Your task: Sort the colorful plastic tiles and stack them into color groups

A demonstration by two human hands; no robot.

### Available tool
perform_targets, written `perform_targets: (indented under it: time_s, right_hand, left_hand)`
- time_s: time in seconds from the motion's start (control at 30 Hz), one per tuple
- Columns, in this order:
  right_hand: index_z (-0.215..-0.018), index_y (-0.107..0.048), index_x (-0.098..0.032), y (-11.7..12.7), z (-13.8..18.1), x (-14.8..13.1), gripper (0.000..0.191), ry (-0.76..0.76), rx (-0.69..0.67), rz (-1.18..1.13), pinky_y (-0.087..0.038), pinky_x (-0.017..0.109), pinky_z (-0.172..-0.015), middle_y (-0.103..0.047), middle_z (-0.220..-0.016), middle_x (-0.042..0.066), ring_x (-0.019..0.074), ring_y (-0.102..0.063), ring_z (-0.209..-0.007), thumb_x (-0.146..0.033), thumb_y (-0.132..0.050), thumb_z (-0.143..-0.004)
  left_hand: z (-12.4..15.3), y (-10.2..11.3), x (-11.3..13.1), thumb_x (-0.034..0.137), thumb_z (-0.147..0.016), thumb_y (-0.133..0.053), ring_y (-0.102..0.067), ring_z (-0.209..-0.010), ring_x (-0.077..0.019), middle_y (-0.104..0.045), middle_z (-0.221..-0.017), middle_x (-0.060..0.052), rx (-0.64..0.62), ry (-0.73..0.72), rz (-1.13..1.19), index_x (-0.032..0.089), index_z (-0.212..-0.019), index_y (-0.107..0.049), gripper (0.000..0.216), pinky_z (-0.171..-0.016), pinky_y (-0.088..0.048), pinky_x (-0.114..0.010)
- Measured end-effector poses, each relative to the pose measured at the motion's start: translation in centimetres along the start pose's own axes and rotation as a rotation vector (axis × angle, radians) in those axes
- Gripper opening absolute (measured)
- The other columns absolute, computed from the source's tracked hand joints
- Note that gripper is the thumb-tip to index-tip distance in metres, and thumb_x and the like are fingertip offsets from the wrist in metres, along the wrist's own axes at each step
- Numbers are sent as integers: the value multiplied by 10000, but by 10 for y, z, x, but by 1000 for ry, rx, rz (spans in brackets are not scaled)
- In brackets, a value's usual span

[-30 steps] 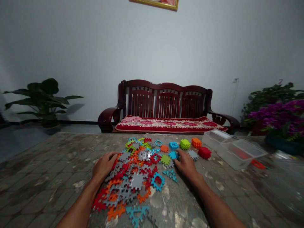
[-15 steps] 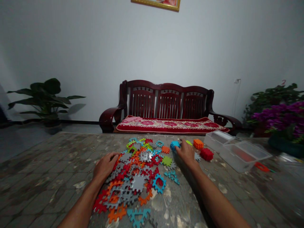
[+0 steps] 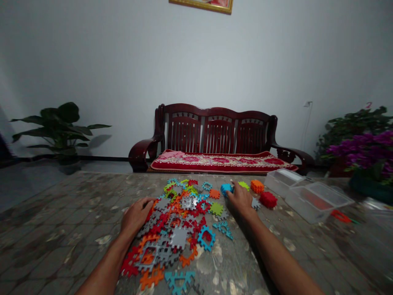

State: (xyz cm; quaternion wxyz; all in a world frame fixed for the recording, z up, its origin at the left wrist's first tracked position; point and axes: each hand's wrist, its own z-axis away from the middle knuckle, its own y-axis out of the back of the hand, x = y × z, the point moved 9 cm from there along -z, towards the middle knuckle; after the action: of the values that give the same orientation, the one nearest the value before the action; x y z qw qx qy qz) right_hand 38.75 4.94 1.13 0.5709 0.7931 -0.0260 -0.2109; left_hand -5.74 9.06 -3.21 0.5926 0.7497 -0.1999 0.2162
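A heap of flat, toothed plastic pieces (image 3: 178, 221) in red, grey, orange, blue and green lies on the table (image 3: 61, 221) in front of me. My left hand (image 3: 135, 216) lies palm down on the heap's left edge, fingers spread over grey and red pieces. My right hand (image 3: 241, 199) reaches to the far right of the heap, its fingertips closed on a blue block (image 3: 226, 189). Just beyond that hand sit a green block (image 3: 245, 185), an orange block (image 3: 257, 186) and a red block (image 3: 268, 199). A grey piece (image 3: 254, 203) lies beside the hand.
Two clear plastic boxes (image 3: 307, 192) stand at the right of the table, with a small red-orange item (image 3: 340, 216) next to them. Behind the table are a dark wooden bench (image 3: 215, 139) with a red cushion, a leafy plant (image 3: 58, 127) at left, and purple flowers (image 3: 362, 151) at right.
My right hand has moved away from me, from the heap's right edge up to the blue block by the green one. My left hand has stayed on the heap.
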Motion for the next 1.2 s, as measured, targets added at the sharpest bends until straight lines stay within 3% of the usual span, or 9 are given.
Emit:
perform_targets:
  time_s: [0.2, 0.37, 0.6, 0.77, 0.97, 1.2]
  right_hand:
    - [-1261, -688, -212, 1, 20, -13, 345, 155, 97, -145, -460, 341, -994, -720, -1269, 108, 254, -640, -1182, -302, -562, -953]
    - [-1175, -733, -213, -17, 44, -32, 305, 288, -8, -301, -474, 339, -994, -753, -1207, 80, 238, -668, -1128, -309, -578, -931]
    - [-1187, -740, -256, -11, 71, -86, 343, 570, -95, -237, -398, 385, -1028, -734, -1240, 68, 268, -596, -1185, -373, -717, -865]
    - [-1185, -737, -242, -15, 74, -103, 367, 546, -141, -111, -390, 370, -967, -753, -1114, 88, 280, -601, -1131, -389, -725, -850]
    - [-1240, -704, -222, -21, 74, -101, 389, 550, -86, -98, -404, 356, -945, -756, -1093, 94, 277, -615, -1101, -371, -680, -881]
    - [-1407, -600, -224, -10, 72, -86, 495, 547, 20, -244, -446, 373, -1038, -707, -1320, 112, 267, -625, -1208, -321, -624, -922]
  left_hand:
    - [2, 2, 2, 404, -938, -446, -699, -1141, -242, -784, -1207, -24, 6, 5, -1, 286, -1065, -801, 395, -972, -505, -327]
    - [4, 3, 5, 402, -948, -434, -694, -1141, -237, -782, -1218, -28, -5, 5, 12, 282, -1078, -796, 404, -976, -495, -328]
    - [6, 7, 8, 369, -945, -456, -692, -1144, -220, -790, -1210, -8, 3, 26, 26, 289, -1051, -800, 369, -986, -483, -309]
    - [7, 6, 10, 371, -955, -427, -695, -1136, -224, -786, -1216, -19, -19, 19, 18, 282, -1079, -791, 395, -969, -488, -313]
    - [7, 7, 10, 368, -944, -444, -700, -1123, -221, -793, -1191, -5, 0, 29, 9, 288, -1050, -802, 382, -942, -502, -290]
    - [2, 5, 5, 399, -937, -429, -705, -1115, -238, -794, -1191, -5, -1, 12, 6, 303, -1038, -807, 403, -946, -515, -307]
